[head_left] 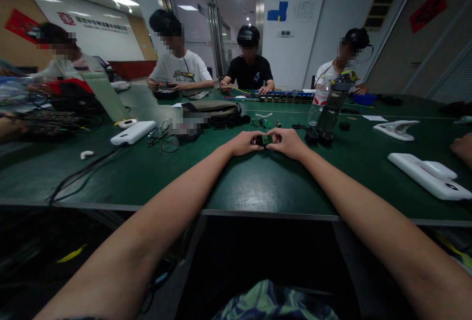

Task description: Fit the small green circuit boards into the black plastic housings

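Note:
Both my hands meet over the green table (254, 187), their fingertips nearly touching. My left hand (244, 143) is closed on the black casing (259, 141) of a small part. From the other side, my right hand (291, 144) pinches the green circuit board (267, 139), which sits against that casing. Whether the board is fixed in the casing I cannot tell. Beyond my hands lie loose green circuit boards (261, 122) and small black pieces. Fingers hide part of what I hold.
A clear bottle (316, 108) and a dark tumbler (329, 116) stand right of my hands. A grey-brown bag (210, 109) lies at the back left. White devices (133, 132) rest on both sides, with a black cable (79, 175) at left. Several people sit around the table.

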`<action>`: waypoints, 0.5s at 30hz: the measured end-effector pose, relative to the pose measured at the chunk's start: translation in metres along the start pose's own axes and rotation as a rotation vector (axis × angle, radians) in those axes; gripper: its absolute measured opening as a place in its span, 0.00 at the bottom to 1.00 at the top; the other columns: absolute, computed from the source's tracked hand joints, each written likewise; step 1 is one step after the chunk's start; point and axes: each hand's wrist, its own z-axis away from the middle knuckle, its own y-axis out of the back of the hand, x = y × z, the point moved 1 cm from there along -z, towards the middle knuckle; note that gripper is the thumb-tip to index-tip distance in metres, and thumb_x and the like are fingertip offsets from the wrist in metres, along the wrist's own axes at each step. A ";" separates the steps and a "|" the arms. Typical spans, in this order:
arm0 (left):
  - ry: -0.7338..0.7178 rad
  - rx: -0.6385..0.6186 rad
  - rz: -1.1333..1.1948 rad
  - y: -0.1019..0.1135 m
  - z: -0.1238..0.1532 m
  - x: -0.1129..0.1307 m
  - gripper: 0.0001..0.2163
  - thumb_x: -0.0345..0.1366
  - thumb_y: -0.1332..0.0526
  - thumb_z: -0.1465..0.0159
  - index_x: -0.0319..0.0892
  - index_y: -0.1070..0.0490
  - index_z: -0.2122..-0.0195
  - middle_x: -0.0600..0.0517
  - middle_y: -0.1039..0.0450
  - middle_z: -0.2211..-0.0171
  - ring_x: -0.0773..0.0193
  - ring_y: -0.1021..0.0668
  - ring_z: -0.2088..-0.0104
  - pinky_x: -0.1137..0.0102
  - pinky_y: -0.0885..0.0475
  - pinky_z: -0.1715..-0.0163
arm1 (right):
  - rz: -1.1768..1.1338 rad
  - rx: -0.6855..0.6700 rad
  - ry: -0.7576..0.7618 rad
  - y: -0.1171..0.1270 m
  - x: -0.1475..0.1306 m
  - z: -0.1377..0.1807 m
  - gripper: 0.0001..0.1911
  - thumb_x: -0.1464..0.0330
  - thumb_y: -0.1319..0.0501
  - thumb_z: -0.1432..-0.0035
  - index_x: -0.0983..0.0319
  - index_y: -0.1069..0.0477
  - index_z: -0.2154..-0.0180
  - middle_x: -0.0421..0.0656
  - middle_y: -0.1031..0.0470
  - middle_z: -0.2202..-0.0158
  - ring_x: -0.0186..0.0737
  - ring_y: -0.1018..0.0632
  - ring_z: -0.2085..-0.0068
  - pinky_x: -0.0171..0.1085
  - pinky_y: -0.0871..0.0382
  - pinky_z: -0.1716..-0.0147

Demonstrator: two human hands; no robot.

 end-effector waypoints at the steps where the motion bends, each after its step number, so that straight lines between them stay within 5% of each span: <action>1: -0.002 -0.002 -0.002 0.000 0.000 0.000 0.27 0.46 0.36 0.40 0.41 0.29 0.40 0.50 0.22 0.64 0.60 0.22 0.63 0.70 0.32 0.60 | -0.006 -0.004 0.002 0.000 0.000 0.000 0.15 0.72 0.30 0.54 0.63 0.21 0.61 0.34 0.28 0.76 0.32 0.31 0.75 0.32 0.39 0.70; 15: -0.033 -0.010 0.006 0.002 0.000 0.001 0.27 0.46 0.37 0.39 0.42 0.29 0.40 0.51 0.23 0.64 0.60 0.22 0.63 0.71 0.31 0.59 | -0.047 -0.017 -0.052 0.003 -0.005 0.001 0.15 0.68 0.29 0.56 0.61 0.30 0.65 0.33 0.30 0.77 0.34 0.29 0.75 0.33 0.39 0.71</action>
